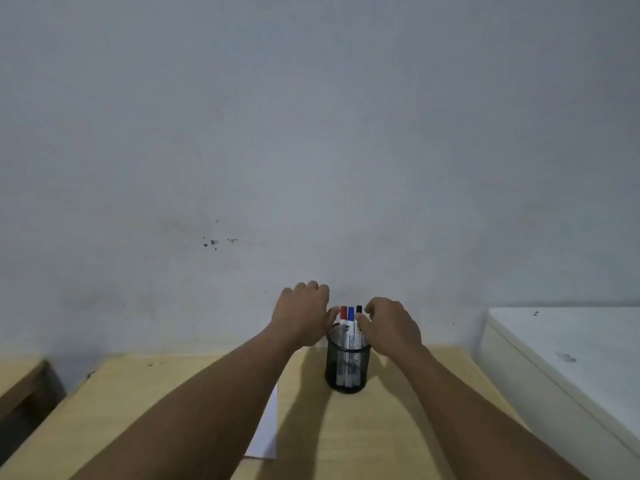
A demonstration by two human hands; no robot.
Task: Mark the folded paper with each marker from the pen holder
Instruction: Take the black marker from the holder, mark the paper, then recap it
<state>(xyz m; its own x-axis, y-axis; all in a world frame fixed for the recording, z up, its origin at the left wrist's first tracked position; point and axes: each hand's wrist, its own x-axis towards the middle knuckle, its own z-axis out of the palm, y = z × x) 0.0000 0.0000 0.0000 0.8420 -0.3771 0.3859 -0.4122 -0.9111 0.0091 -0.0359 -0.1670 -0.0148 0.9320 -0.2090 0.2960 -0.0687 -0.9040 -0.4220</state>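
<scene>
A black mesh pen holder (347, 368) stands on the wooden table (381, 427) near the wall. Three markers stand upright in it: red cap (343, 311), blue cap (350, 313), black cap (359, 309). My left hand (302, 317) hovers just left of the holder, fingers loosely curled, thumb near its rim, holding nothing. My right hand (391, 327) is just right of the holder, its fingertips at the black-capped marker; whether they grip it I cannot tell. The white folded paper (266, 431) lies on the table, mostly hidden under my left forearm.
A plain grey wall (311, 133) rises right behind the table. A white cabinet or box (561, 358) stands at the right. A second wooden surface (17, 375) is at the far left, with a dark gap between it and the table.
</scene>
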